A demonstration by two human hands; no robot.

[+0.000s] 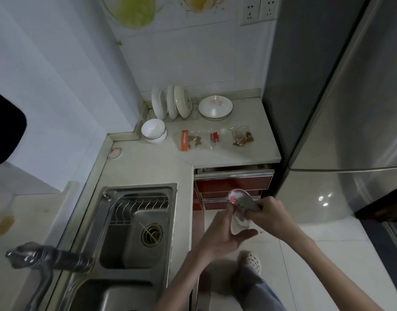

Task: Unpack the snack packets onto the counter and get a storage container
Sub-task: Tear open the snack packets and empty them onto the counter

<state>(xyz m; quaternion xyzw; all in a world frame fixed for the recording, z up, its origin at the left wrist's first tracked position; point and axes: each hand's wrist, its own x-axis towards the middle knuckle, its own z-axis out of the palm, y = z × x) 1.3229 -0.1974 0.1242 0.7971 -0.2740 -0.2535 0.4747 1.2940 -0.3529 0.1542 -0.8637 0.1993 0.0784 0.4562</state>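
Observation:
Three clear snack packets lie on the white counter (249, 113) at the back: one with an orange strip (188, 140), one with a red label (214, 138), and one holding brown pieces (242, 138). Below the counter, in front of the red drawers, my right hand (268, 213) grips a shiny grey object with a rounded, pink-tinted end (240, 198). My left hand (224, 234) holds a crumpled white piece (239, 223) against that object, thumb stretched out beneath it. What the grey object is I cannot tell.
A white lidded dish (215, 107), upright plates (170, 102) and stacked bowls (154, 131) stand at the counter's back. The top red drawer (233, 172) is slightly open. A steel sink (137, 225) is on the left, a tall fridge (341, 108) on the right.

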